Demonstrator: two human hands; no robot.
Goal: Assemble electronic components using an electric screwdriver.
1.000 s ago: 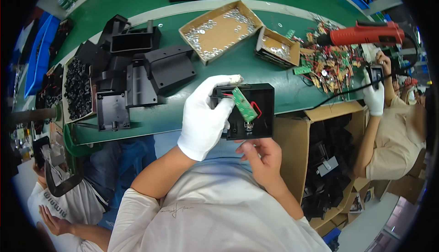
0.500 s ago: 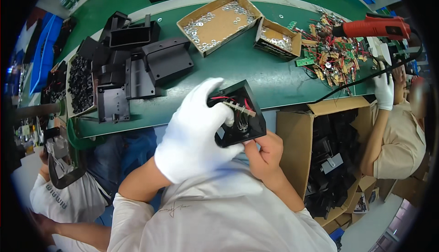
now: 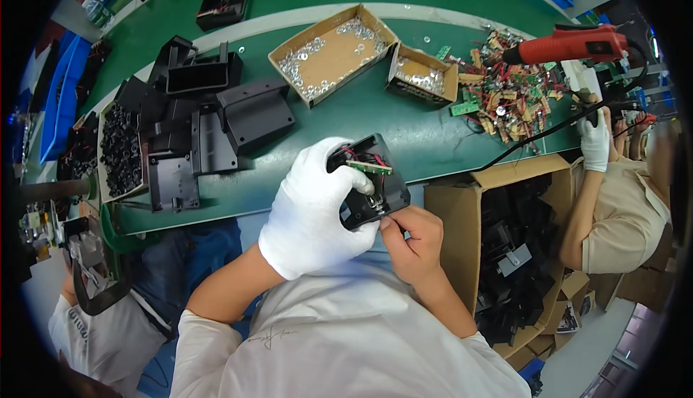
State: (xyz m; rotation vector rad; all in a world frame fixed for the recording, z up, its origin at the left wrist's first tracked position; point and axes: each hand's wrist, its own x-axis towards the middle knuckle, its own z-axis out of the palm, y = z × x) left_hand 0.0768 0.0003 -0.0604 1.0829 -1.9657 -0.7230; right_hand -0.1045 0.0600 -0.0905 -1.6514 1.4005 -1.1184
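My gloved left hand [image 3: 312,207] grips an open black plastic housing [image 3: 395,193] in front of my chest. Its thumb reaches inside, beside a small green circuit board [image 3: 369,168] with red wires. Metal contacts or bare wires show at the housing's lower inside, too small to make out. My bare right hand [image 3: 414,243] is closed in a pinch at the housing's lower right edge. Whatever sits between those fingertips is hidden. The housing is tilted, with its open side facing up toward me.
Black housings [image 3: 253,115] and a tray of small black parts [image 3: 121,152] lie left on the green bench [image 3: 325,122]. Cardboard trays of washers [image 3: 332,55] stand ahead. Wired circuit boards [image 3: 505,98] and a red power screwdriver [image 3: 567,46] lie right. A carton [image 3: 453,235] holds black parts; people work on both sides.
The housing has tipped in my hands, so the circuit board's green face shows more. Both hands keep their hold. The surroundings have shifted slightly left in view.
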